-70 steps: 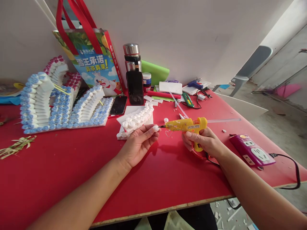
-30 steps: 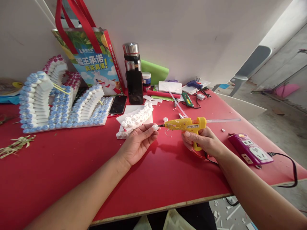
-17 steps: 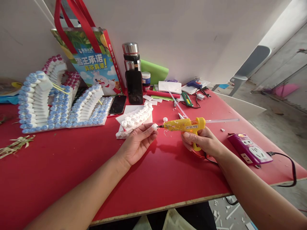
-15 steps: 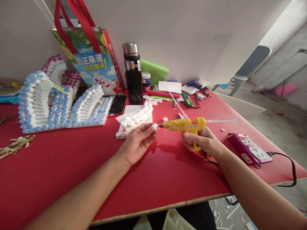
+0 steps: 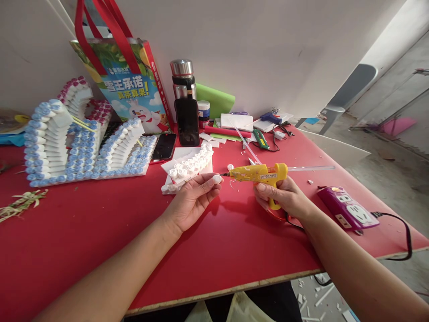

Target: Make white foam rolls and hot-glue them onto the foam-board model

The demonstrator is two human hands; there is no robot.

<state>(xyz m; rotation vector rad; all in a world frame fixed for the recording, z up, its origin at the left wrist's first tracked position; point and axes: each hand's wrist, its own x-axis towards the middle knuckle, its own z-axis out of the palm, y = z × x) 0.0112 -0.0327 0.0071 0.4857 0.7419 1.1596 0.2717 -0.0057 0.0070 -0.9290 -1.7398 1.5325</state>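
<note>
Between its thumb and fingertips, my left hand [image 5: 194, 197] pinches a small white rosette [image 5: 217, 179]. My right hand [image 5: 284, 195] is wrapped round the handle of a yellow hot glue gun [image 5: 254, 173], and a clear glue stick [image 5: 311, 168] sticks out of its back. The gun points left, with its nozzle close beside the rosette; I cannot tell whether they touch. Just behind my left hand stands a white foam piece [image 5: 167, 187] lined with several white rosettes [image 5: 191, 163]. One loose white rosette [image 5: 230, 167] lies on the table near the gun's nozzle.
Foam shapes covered in blue-and-white rosettes [image 5: 80, 154] stand at left on the red table [image 5: 134, 264]. Behind are a gift bag [image 5: 130, 85], a steel flask [image 5: 182, 71] and phones [image 5: 187, 121]. A green cutter [image 5: 260, 139] lies further back; a purple power strip [image 5: 348, 209] sits at right.
The rosette in my left hand has turned a little, showing a flatter white face, and the nozzle sits slightly further from it. My right hand keeps its hold on the glue gun.
</note>
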